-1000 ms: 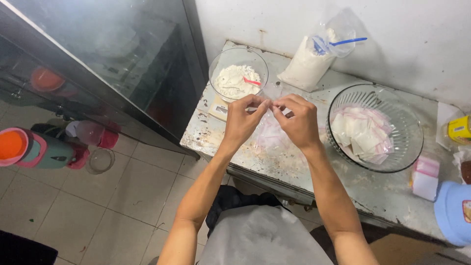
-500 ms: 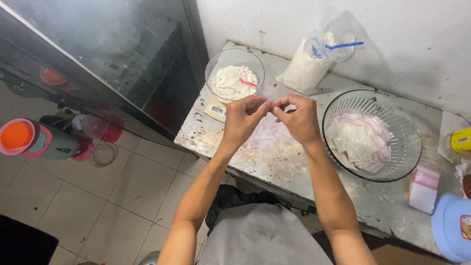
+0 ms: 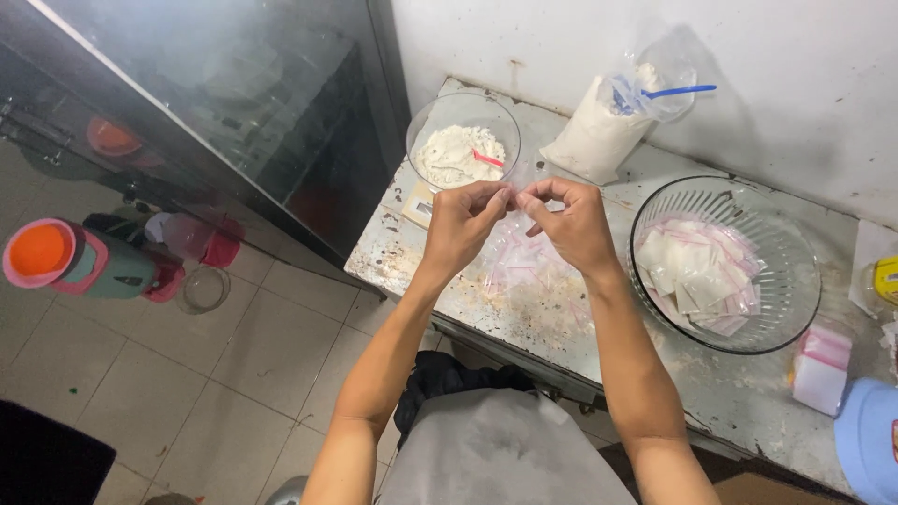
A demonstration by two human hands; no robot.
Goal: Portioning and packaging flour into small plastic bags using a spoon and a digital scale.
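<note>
Left hand point(image 3: 465, 217) | our fingertips pinch small clear bag point(image 3: 517, 180) | right hand point(image 3: 571, 220) | fingertips pinch same bag, held above worn table point(image 3: 449, 290) | near glass bowl of white powder point(image 3: 460, 150) | empty bags point(image 3: 524, 266) below.

Both bare forearms rise from the bottom of the frame and converge at its centre, where the left hand point(image 3: 465, 223) and right hand point(image 3: 571, 223) meet, knuckles up, fingers curled, and thumbs and forefingers pinched together with their tips almost touching.
</note>
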